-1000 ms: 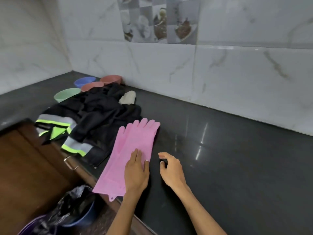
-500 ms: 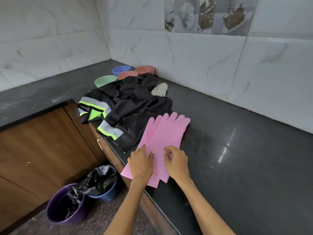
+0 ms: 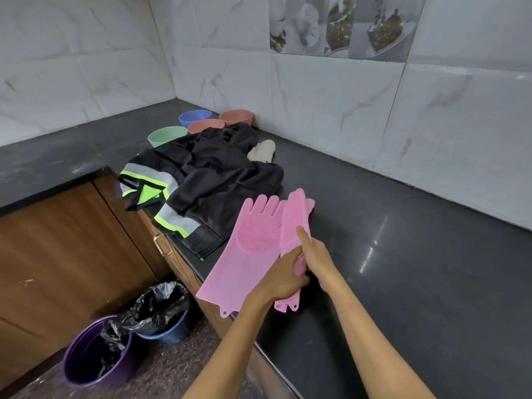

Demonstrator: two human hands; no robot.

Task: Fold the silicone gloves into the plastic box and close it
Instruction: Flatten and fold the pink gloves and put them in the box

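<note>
Our left hand [image 3: 283, 279] curls around the lower part of the upper pink glove [image 3: 295, 226], thumb and fingers closed on its folded edge near the cuff. Our right hand [image 3: 316, 254] lies against the same glove from the other side, forefinger stretched straight up along its length; the rest of its fingers are hidden behind the silicone, so we cannot tell whether they grip. That glove is turned up on its edge, fingers pointing toward the wall. Just beside it on the left, and partly under it, the second pink glove [image 3: 247, 251] lies flat on the dark counter [image 3: 417, 283], bristled palm upward, its cuff overhanging the counter's front edge. Touching its fingertips is a crumpled black garment [image 3: 213, 182] with grey and neon-yellow stripes, and a pale cloth [image 3: 262, 150] sits at that garment's far side. Behind these, in the corner, four bowls stand close together: a green bowl [image 3: 165, 135], a blue bowl [image 3: 195, 116] and two pink bowls [image 3: 236, 116]; we cannot see inside them. On the floor below, a purple bucket [image 3: 92, 355] and a blue bucket [image 3: 169, 326] each hold a black plastic bag [image 3: 157, 305].
</note>
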